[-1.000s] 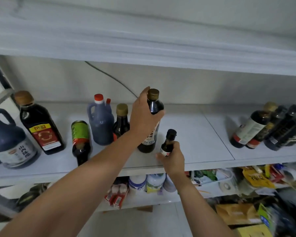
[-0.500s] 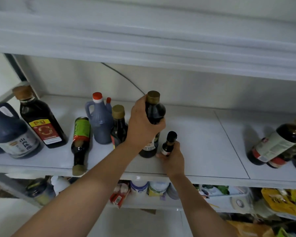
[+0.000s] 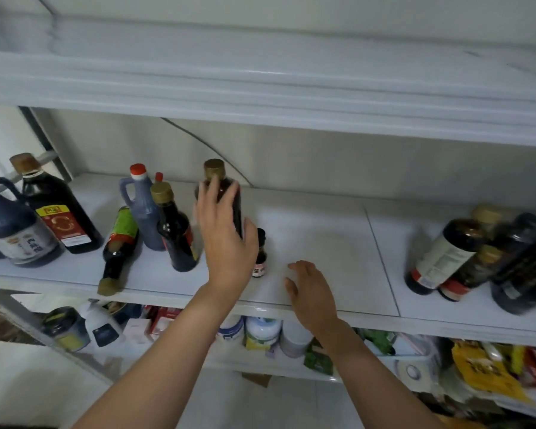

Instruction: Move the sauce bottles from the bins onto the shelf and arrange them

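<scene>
On the white shelf point(image 3: 322, 243) a tall dark bottle with a gold cap point(image 3: 218, 187) stands upright. My left hand point(image 3: 225, 236) is in front of it with fingers spread and straight, just off or lightly touching its side. A small dark bottle with a black cap point(image 3: 260, 255) stands right of that hand, partly hidden by it. My right hand point(image 3: 310, 292) hovers open over the shelf's front edge, apart from the small bottle. Left of these stand a gold-capped dark bottle point(image 3: 174, 230), a blue jug with a red cap point(image 3: 141, 209) and a green-labelled bottle point(image 3: 119, 246) lying on its side.
Two large dark jugs point(image 3: 44, 218) stand at the shelf's left end. A cluster of dark bottles point(image 3: 477, 261) sits at the right end. An upper shelf point(image 3: 260, 97) overhangs. The lower shelf holds jars point(image 3: 260, 332) and packets point(image 3: 483, 370).
My left hand has let go of the tall gold-capped bottle and opened. My right hand has released the small bottle and drawn back to the right. The view has shifted left.
</scene>
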